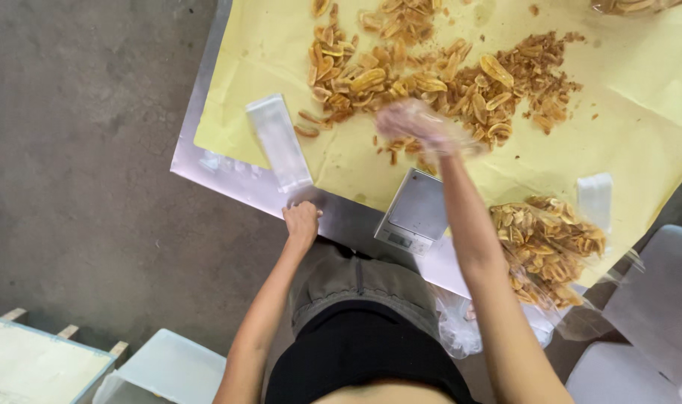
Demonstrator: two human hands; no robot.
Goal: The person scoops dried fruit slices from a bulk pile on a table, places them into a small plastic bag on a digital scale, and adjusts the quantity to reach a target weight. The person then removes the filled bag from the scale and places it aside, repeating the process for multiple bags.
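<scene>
The heap of golden-brown fried banana chips [423, 75] lies loose just beyond the right hand [419, 127], blurred in a clear glove, grip unreadable. Nearer, the small grey scale [414, 209] sits bare; filled clear bags [547, 247] lie rightward. The left hand [302, 221], fingers curled, rests on the steel table [229, 176] edge beside flat empty clear bags [279, 142].

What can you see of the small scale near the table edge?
The scale is a small, flat, square kitchen-type unit, silver-grey, with a plain weighing plate on top and a narrow display strip along its near side; the readout is too small to tell. It lies tilted relative to the metal table, partly on the yellow paper and partly on bare metal. Nothing rests on its plate. The right hand, in a thin clear glove, is above and beyond it, not touching. Its body looks like plastic, the plate like metal.
</scene>
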